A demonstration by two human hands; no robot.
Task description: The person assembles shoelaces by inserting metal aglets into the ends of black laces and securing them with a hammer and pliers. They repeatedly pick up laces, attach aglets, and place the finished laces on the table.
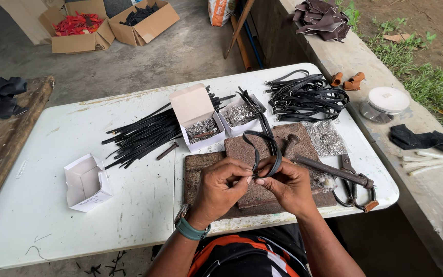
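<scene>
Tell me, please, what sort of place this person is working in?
Probably a small open-sided craft workshop for strap or leather goods. Both hands, left hand and right hand, work a looped black strap over a white folding table with bundles of black strips, boxes of metal fittings and a hammer.

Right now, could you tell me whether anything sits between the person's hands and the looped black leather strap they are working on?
Nothing visible does. The left hand and the right hand both already pinch the looped black leather strap at its lower end, holding it above the reddish-brown stone slab on the white table.
</scene>
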